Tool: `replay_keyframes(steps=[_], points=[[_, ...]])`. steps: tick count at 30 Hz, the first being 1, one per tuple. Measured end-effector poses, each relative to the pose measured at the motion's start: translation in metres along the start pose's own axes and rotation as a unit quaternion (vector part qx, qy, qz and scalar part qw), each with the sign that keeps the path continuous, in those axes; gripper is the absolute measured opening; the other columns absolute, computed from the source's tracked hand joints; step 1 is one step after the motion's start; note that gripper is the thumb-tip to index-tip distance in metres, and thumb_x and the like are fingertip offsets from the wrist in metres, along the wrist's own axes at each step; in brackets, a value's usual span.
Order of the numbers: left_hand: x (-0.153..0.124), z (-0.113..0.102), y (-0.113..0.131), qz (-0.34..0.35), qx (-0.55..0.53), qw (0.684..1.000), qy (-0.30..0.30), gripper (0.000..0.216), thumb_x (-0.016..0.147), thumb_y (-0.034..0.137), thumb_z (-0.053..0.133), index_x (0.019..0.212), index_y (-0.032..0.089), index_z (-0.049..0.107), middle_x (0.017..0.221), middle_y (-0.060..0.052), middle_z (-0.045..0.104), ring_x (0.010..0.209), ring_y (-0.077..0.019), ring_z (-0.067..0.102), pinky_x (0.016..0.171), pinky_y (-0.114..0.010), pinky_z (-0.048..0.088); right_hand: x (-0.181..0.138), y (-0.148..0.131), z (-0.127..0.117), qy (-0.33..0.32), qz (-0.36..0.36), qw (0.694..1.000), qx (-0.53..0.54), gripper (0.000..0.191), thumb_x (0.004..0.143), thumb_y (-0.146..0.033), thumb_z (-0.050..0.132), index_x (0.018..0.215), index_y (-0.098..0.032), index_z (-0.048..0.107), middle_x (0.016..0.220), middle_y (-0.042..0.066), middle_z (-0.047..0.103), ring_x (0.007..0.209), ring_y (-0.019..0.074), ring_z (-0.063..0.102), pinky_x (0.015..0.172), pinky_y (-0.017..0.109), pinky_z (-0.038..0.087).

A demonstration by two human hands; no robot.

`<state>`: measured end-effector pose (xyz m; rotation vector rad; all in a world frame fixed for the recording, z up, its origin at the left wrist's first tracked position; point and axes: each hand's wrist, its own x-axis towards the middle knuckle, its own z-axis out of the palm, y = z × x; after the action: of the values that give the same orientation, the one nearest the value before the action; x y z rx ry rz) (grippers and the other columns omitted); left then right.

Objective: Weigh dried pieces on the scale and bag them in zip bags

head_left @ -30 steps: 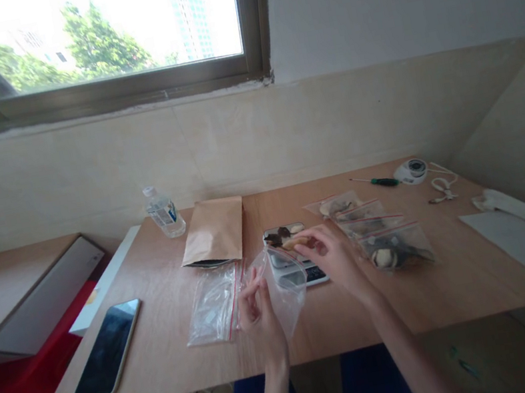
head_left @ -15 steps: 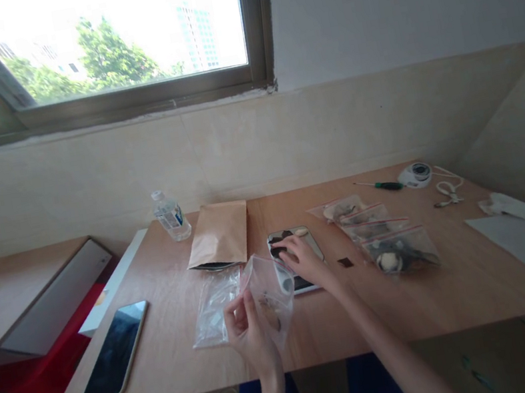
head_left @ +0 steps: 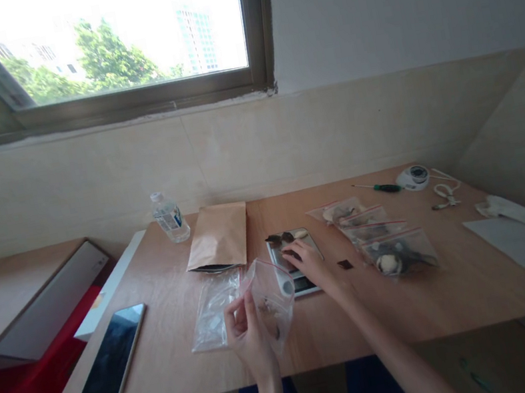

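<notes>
My left hand (head_left: 245, 327) holds a clear zip bag (head_left: 271, 296) upright by its rim, mouth open, with a few dark pieces inside. My right hand (head_left: 308, 261) reaches onto the small kitchen scale (head_left: 294, 259), fingers curled over dark and pale pieces lying on its platform. More pieces (head_left: 287, 237) sit at the scale's far edge. Whether the fingers grip a piece is hidden. A small dark piece (head_left: 345, 264) lies on the table to the right of the scale.
A stack of empty zip bags (head_left: 210, 311) lies left of the held bag. A brown paper pouch (head_left: 217, 237), water bottle (head_left: 168, 217) and phone (head_left: 111, 357) are to the left. Filled zip bags (head_left: 382, 242) lie right of the scale; screwdriver (head_left: 377, 187), white papers (head_left: 524, 242) farther right.
My right hand moved from above the open bag back onto the scale platform. The left hand lowered the bag slightly, and dark pieces now lie inside it. A small dark piece appeared on the table.
</notes>
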<state>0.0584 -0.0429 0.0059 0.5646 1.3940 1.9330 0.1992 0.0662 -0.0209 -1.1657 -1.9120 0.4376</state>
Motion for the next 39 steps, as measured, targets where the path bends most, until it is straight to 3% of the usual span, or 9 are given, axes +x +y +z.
replay_keyframes(steps=[3,9,14,17,19,24,32,35,39], points=[[-0.002,0.005,0.001,-0.021,0.001,1.000,-0.015,0.027,0.070,0.040,0.068,0.078,0.017,0.057,0.077,-0.001,0.069,0.071,-0.0146,0.065,0.063,-0.023,0.048,0.007,-0.030,-0.015,0.048,0.028,0.995,0.082,0.017,0.086,-0.032,0.051,0.092,-0.020,0.062,0.092,0.006,0.065,0.088,0.0193,0.060,0.079,0.033,0.048],[0.001,0.020,-0.007,-0.005,0.012,0.999,-0.045,0.024,0.071,0.039,0.067,0.078,0.017,0.059,0.074,0.000,0.066,0.074,-0.0140,0.063,0.071,-0.024,0.047,0.027,-0.074,-0.026,0.044,0.026,0.987,0.155,0.022,0.083,-0.038,0.056,0.091,-0.019,0.064,0.087,0.004,0.066,0.073,0.0143,0.059,0.066,0.025,0.046],[0.009,0.031,-0.020,0.001,-0.027,0.999,-0.039,0.023,0.073,0.037,0.065,0.081,0.017,0.058,0.076,0.000,0.065,0.075,-0.0132,0.062,0.071,-0.024,0.046,0.031,-0.066,-0.015,-0.016,-0.002,0.995,0.101,0.019,0.085,-0.034,0.055,0.089,-0.020,0.066,0.085,0.002,0.067,0.076,0.0152,0.057,0.071,0.028,0.044],[0.013,0.031,-0.024,0.012,-0.037,0.999,-0.031,0.023,0.074,0.037,0.064,0.083,0.016,0.057,0.080,-0.001,0.065,0.080,-0.0140,0.062,0.075,-0.025,0.045,0.025,-0.061,-0.029,-0.081,-0.046,0.994,0.065,0.018,0.086,-0.034,0.054,0.086,-0.023,0.068,0.091,0.002,0.067,0.090,0.0176,0.056,0.087,0.035,0.040],[0.014,0.029,-0.024,0.014,-0.037,0.999,-0.029,0.023,0.075,0.036,0.064,0.084,0.016,0.058,0.082,-0.001,0.066,0.082,-0.0141,0.062,0.077,-0.026,0.045,0.016,-0.058,-0.045,-0.074,-0.044,0.994,0.069,0.022,0.089,-0.034,0.048,0.092,-0.025,0.067,0.096,0.002,0.065,0.097,0.0176,0.055,0.091,0.035,0.038],[0.012,0.025,-0.023,-0.009,-0.064,0.997,-0.032,0.021,0.074,0.035,0.065,0.084,0.017,0.058,0.085,-0.002,0.066,0.085,-0.0142,0.063,0.080,-0.028,0.046,-0.036,-0.030,-0.073,-0.006,0.078,0.997,0.019,0.022,0.090,-0.031,0.043,0.096,-0.022,0.063,0.096,0.005,0.061,0.094,0.0184,0.057,0.083,0.031,0.043],[0.006,0.021,-0.013,-0.020,-0.083,0.996,-0.020,0.026,0.069,0.037,0.069,0.081,0.017,0.057,0.078,-0.001,0.066,0.079,-0.0145,0.064,0.074,-0.026,0.047,-0.122,0.002,-0.045,-0.052,0.100,0.992,-0.050,0.015,0.084,-0.021,0.049,0.089,-0.021,0.063,0.090,0.006,0.060,0.089,0.0210,0.059,0.081,0.035,0.047],[0.004,0.021,-0.010,-0.023,-0.086,0.996,-0.033,0.025,0.070,0.037,0.068,0.080,0.017,0.057,0.074,0.000,0.065,0.074,-0.0137,0.063,0.071,-0.025,0.047,-0.118,-0.004,-0.047,-0.024,0.092,0.996,-0.004,0.018,0.086,-0.020,0.045,0.086,-0.022,0.063,0.087,0.005,0.061,0.085,0.0192,0.060,0.077,0.031,0.048],[-0.001,0.020,-0.012,-0.023,-0.060,0.996,-0.060,0.023,0.072,0.036,0.067,0.080,0.018,0.056,0.071,0.001,0.064,0.073,-0.0126,0.062,0.069,-0.023,0.046,-0.076,-0.033,-0.062,0.119,0.105,0.987,0.027,0.015,0.086,-0.023,0.048,0.083,-0.019,0.061,0.084,0.006,0.060,0.078,0.0178,0.059,0.068,0.028,0.048]])
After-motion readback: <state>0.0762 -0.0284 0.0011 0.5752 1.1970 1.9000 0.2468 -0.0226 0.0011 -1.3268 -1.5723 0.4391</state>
